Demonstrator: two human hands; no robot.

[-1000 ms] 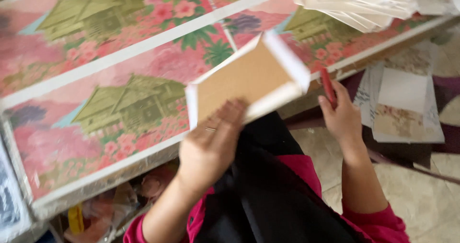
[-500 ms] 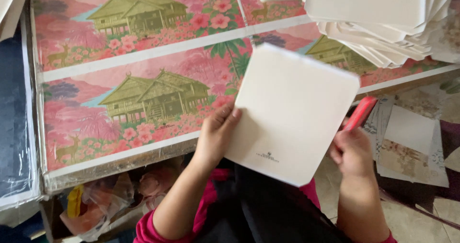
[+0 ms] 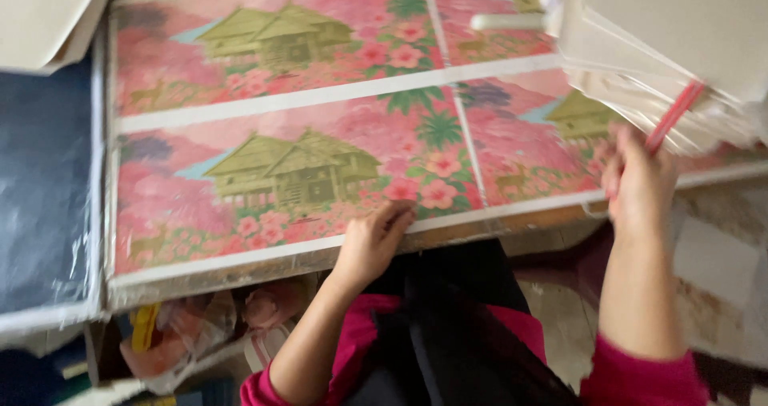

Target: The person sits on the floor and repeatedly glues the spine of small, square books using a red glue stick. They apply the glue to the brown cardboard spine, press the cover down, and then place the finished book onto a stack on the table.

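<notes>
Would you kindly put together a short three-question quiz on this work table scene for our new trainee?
1. True or false: the left hand rests on the near edge of the printed sheet with the houses and pink flowers.
2. What does the right hand hold? A) scissors B) a red pen C) a brush
3. Fill in: the stack of white cards lies at the table's far ____ corner.

Key
1. True: the fingers lie on the sheet's near border.
2. B: a thin red pen, held up against the stack of white cards.
3. Right.
</notes>
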